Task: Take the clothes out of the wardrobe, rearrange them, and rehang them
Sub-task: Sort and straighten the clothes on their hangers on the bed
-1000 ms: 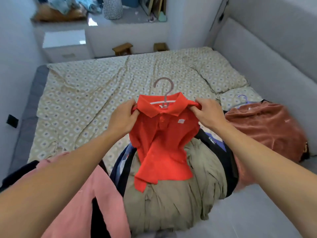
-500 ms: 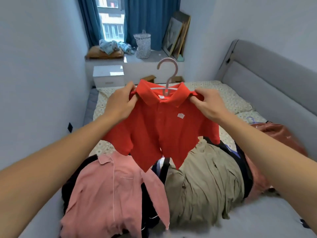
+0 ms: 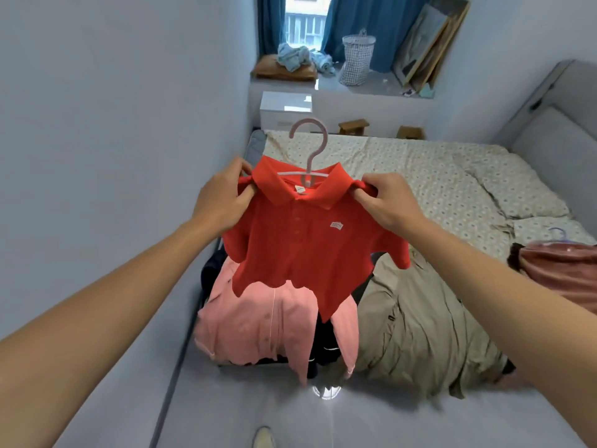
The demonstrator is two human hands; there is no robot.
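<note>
Between our hands hangs the small red cotton polo shirt (image 3: pixel 303 250) on its pale pink plastic hanger (image 3: pixel 310 160). Left hand (image 3: pixel 223 202) and right hand (image 3: pixel 391 202) each pinch a shoulder. We judge it light, limp; hold the shoulders or hook.

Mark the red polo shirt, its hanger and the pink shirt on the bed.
red polo shirt (image 3: pixel 300 253), head view, chest below the buttons
hanger (image 3: pixel 318 147), head view, hook's stem above the collar
pink shirt (image 3: pixel 255 324), head view, front panel

A home bedroom: a bed (image 3: pixel 420 176) with patterned sheet, curtained window (image 3: pixel 303 27) and laundry basket (image 3: pixel 355 59).
</note>
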